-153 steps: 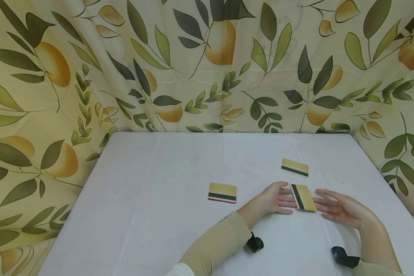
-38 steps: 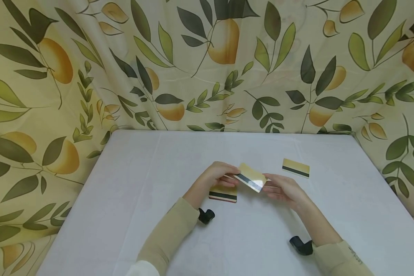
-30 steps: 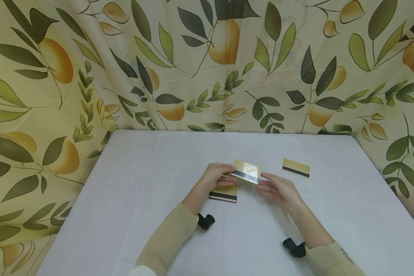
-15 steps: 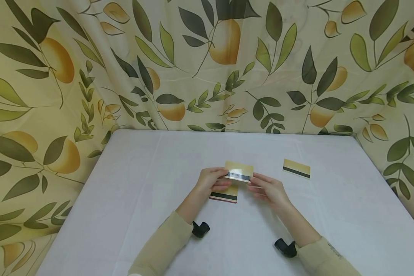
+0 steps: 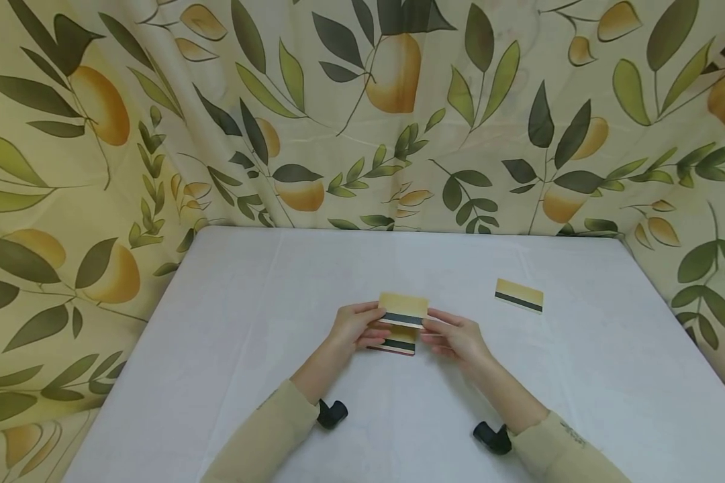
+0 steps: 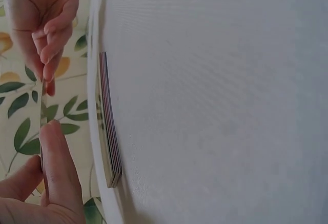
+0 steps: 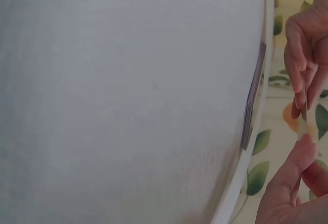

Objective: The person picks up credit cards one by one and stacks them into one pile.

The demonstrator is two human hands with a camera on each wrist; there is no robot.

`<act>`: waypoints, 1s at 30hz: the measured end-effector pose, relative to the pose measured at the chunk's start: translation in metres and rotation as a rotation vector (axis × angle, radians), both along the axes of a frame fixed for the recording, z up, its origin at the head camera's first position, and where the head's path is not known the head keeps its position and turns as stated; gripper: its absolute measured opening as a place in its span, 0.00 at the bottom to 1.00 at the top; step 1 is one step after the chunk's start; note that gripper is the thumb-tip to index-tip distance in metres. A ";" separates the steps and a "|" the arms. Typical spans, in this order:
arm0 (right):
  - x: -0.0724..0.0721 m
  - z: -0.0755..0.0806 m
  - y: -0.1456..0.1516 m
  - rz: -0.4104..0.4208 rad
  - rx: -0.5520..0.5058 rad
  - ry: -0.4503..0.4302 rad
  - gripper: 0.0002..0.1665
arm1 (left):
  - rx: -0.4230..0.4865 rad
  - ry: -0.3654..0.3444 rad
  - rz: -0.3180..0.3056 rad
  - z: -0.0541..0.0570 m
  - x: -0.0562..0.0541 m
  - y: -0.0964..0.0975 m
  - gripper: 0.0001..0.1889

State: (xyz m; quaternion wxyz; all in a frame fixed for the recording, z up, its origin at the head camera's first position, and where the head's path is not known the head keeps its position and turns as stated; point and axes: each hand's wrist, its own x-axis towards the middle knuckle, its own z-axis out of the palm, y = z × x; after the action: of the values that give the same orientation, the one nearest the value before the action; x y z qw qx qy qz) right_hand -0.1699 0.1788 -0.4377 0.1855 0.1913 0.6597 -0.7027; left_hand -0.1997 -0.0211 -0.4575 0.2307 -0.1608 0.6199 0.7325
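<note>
My left hand (image 5: 352,327) pinches the left edge of a gold card (image 5: 403,304) with a dark stripe. At the card's right edge, the fingers and thumb of my right hand (image 5: 460,339) pinch it too. The card is raised above a stack of similar cards (image 5: 401,345) on the table and hides the stack's back part in the head view. Seen edge-on in the left wrist view, the stack (image 6: 109,124) shows several layers, apart from the held card. In the right wrist view my right hand (image 7: 292,183) is at lower right, with the left hand beyond it.
A single gold card (image 5: 519,296) lies striped side up on the white-covered table (image 5: 266,308), right of the hands. Behind the table hangs a curtain (image 5: 393,161) printed with fruit and leaves. Each wrist carries a small black camera (image 5: 332,414).
Five seconds ago the card was at the right, turned on end between both hands. It has moved left, now sits level over the stack, and has come lower and nearer in the last second.
</note>
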 end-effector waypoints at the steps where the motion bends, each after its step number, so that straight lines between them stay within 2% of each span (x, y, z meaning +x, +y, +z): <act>1: 0.000 -0.001 -0.001 0.000 -0.003 -0.003 0.33 | -0.009 0.004 -0.008 0.000 0.001 -0.002 0.22; 10: 0.007 -0.005 -0.010 0.030 0.039 -0.027 0.30 | -0.069 0.041 -0.147 -0.004 0.006 -0.016 0.28; 15: 0.009 -0.009 -0.013 0.056 0.070 -0.014 0.30 | -0.111 0.061 -0.165 -0.008 0.009 -0.019 0.28; 21: 0.010 -0.012 -0.017 0.075 0.081 -0.007 0.32 | -0.137 0.085 -0.180 -0.007 0.013 -0.021 0.30; 30: 0.012 -0.012 -0.018 0.099 0.087 -0.005 0.34 | -0.175 0.088 -0.194 -0.009 0.014 -0.021 0.30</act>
State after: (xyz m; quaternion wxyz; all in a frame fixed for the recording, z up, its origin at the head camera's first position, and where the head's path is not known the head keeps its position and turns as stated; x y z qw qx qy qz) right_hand -0.1582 0.1604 -0.4499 0.2131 0.1682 0.6976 -0.6631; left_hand -0.1857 -0.0423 -0.4661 0.2581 -0.0870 0.7036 0.6563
